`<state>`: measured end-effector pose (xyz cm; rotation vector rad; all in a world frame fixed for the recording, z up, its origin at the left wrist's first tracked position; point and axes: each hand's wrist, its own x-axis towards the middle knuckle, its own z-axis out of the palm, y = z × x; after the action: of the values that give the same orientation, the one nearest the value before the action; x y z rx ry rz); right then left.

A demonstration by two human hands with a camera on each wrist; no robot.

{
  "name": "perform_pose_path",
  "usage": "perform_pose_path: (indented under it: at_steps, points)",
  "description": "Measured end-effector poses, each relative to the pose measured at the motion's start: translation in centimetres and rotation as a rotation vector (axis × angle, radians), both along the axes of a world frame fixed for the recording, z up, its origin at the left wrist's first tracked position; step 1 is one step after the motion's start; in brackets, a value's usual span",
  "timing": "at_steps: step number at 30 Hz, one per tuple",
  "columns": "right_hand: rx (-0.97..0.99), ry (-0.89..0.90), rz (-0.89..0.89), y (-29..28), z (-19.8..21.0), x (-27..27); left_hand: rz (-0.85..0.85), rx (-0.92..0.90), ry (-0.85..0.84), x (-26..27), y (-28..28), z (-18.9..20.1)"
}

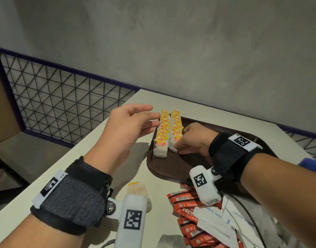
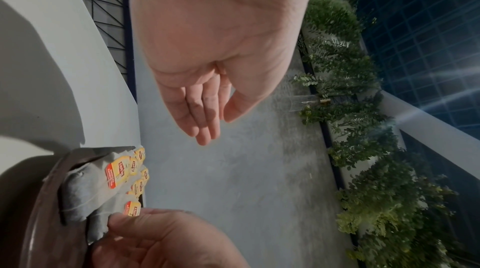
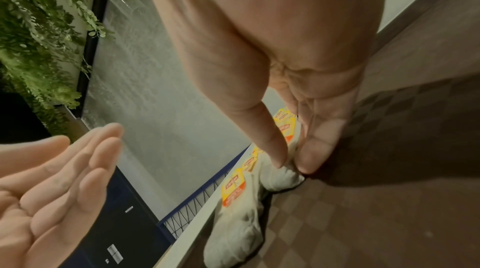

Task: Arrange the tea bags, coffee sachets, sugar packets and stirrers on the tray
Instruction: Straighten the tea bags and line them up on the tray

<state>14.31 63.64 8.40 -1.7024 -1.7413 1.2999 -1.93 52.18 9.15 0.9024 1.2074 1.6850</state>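
Observation:
A dark brown tray (image 1: 171, 167) lies on the white table. Two rows of yellow-tagged tea bags, overlapping like tiles, run along its left end: the left row (image 1: 162, 135) and the right row (image 1: 177, 125). My right hand (image 1: 177, 146) rests on the tray, thumb and fingertips pinching the near corner of the right row's nearest tea bag (image 3: 283, 177). My left hand (image 1: 153, 115) hovers just left of the rows with fingers straight, holding nothing. The left wrist view shows the same rows (image 2: 116, 173) and my empty left hand (image 2: 217, 130) above them.
Red coffee sachets (image 1: 186, 212) and white sugar packets (image 1: 216, 217) lie heaped on the table near me, right of centre. A loose tea bag (image 1: 139, 191) lies behind my left wrist camera, another (image 1: 169, 240) at the bottom edge. A mesh railing (image 1: 64, 97) borders the table's left side.

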Motion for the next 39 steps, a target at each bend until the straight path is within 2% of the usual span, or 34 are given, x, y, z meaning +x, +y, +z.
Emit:
perform_pose_path:
  at_steps: [7, 15, 19, 25, 39]
  points:
    - [0.056, -0.019, 0.005, 0.4, 0.1, 0.4, 0.003, -0.003, 0.012, -0.1, 0.2, -0.1]
    - [-0.011, -0.003, -0.007, 1.2, -0.1, 0.7, 0.003, -0.012, 0.025, 0.0, 0.2, -0.2]
    - [-0.016, 0.022, -0.09, 2.6, 0.7, 1.4, 0.013, -0.014, 0.007, -0.2, 0.3, -0.2]
    - [-0.13, 0.062, -0.097, 3.7, 0.0, 1.6, 0.021, -0.025, 0.021, -0.2, 0.2, -0.3]
    - [-0.019, -0.058, -0.013, 6.0, -0.5, 1.4, 0.035, -0.059, 0.069, -0.3, 0.7, -0.4]
